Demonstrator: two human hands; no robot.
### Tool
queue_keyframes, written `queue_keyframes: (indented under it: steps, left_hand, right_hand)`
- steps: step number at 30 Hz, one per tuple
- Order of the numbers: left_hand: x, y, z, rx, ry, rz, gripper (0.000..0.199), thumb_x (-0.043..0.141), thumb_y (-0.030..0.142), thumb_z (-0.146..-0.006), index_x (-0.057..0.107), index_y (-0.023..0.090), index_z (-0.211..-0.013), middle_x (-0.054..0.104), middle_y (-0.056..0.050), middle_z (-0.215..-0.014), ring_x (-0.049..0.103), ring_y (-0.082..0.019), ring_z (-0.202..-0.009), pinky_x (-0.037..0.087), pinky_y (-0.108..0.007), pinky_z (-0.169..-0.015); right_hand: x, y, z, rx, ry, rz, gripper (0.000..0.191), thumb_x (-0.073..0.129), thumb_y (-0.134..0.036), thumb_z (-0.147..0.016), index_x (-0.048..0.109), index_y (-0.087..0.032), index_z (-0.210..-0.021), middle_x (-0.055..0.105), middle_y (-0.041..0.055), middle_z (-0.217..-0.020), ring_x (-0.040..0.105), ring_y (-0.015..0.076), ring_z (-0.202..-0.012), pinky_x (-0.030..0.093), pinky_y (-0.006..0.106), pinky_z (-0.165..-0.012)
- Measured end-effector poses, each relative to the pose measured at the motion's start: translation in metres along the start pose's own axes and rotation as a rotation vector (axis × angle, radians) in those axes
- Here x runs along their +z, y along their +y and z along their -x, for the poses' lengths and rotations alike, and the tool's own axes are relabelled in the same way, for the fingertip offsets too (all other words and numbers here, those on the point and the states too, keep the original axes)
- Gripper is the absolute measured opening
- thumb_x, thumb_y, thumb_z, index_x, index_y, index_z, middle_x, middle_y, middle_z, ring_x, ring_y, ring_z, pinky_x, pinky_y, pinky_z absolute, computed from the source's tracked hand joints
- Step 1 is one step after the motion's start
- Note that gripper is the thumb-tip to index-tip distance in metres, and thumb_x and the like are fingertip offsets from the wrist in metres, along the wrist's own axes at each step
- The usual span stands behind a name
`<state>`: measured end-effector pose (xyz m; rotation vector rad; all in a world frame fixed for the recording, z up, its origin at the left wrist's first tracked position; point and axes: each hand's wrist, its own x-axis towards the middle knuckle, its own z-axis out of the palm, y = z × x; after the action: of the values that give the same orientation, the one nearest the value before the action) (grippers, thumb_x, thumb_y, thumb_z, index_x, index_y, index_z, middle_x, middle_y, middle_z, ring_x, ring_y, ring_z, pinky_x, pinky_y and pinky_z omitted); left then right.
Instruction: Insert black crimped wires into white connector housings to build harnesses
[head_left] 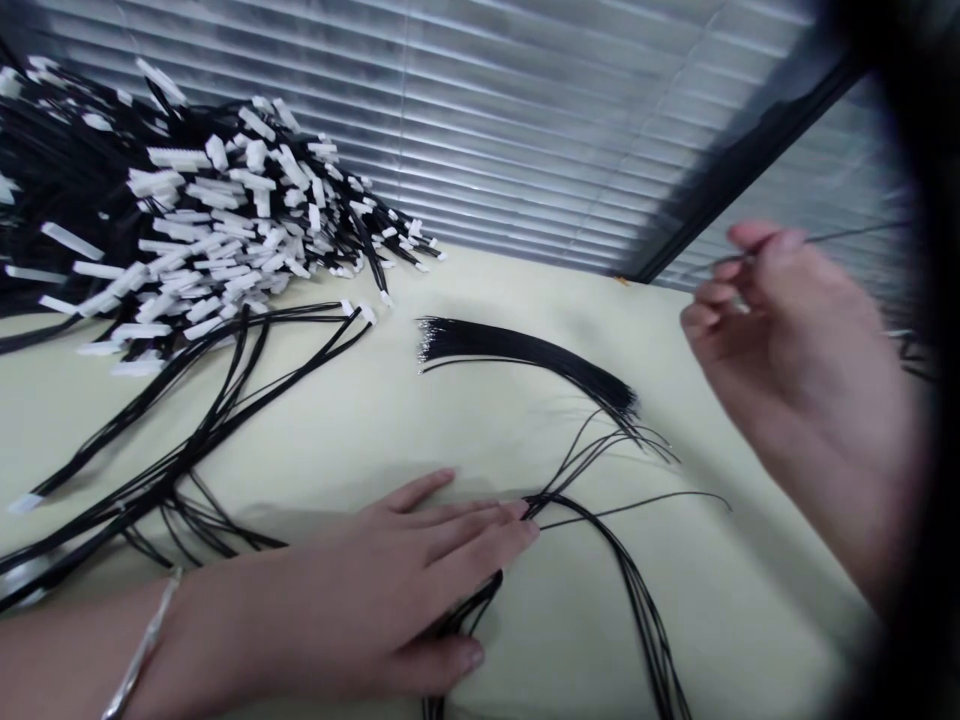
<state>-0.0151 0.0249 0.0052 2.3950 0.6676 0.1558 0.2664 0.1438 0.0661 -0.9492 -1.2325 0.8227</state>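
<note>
My left hand [420,580] lies flat on the pale yellow table [420,430], fingers spread, pressing a small bunch of thin black wires [637,590] that run toward the near edge. A bracelet sits on that wrist. My right hand [787,340] is raised at the right, its thumb and forefinger pinched on a single thin black wire [847,236] that sticks out to the right. Between the hands lies a straight bundle of black wires [525,352] with bare tips at its left end.
A large heap of black cable harnesses with white connectors [195,220] fills the far left. Several long harnesses [187,430] trail from it toward the near left. Closed blinds [525,120] and a dark frame [750,160] stand behind the table.
</note>
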Motion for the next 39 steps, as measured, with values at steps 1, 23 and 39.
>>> queue_keyframes:
  steps: [1,23,39]
  left_hand:
    - [0.000,0.000,0.000,-0.001,0.008,0.006,0.065,0.050,0.037,-0.097,0.021,0.020,-0.153,0.028,-0.005,-0.159,0.030,-0.019,-0.146,0.008,-0.040,-0.125]
    - [0.004,0.000,-0.003,0.029,0.050,-0.052,0.069,0.059,0.035,-0.093,0.023,0.015,-0.147,0.042,-0.009,-0.153,0.043,-0.015,-0.138,0.006,-0.029,-0.125]
    - [0.005,0.000,-0.004,0.030,0.063,-0.092,0.072,0.055,0.038,-0.095,0.014,0.016,-0.150,0.041,-0.011,-0.153,0.039,-0.015,-0.141,0.006,-0.030,-0.125]
  right_hand:
    - [0.001,0.002,0.014,0.034,-0.051,-0.033,0.010,0.065,-0.027,-0.090,0.069,-0.018,-0.095,0.052,0.0013,-0.088,0.050,0.0046,-0.071,0.047,0.013,-0.066]
    - [0.015,0.017,0.152,-0.297,-0.612,0.433,0.012,0.062,-0.011,-0.091,0.068,-0.016,-0.100,0.071,0.0006,-0.098,0.066,0.0071,-0.094,0.051,0.011,-0.089]
    - [0.014,0.022,0.158,-0.415,-0.810,0.589,0.023,0.052,-0.005,-0.095,0.057,-0.013,-0.115,0.066,0.0051,-0.104,0.059,0.0153,-0.097,0.053,0.029,-0.088]
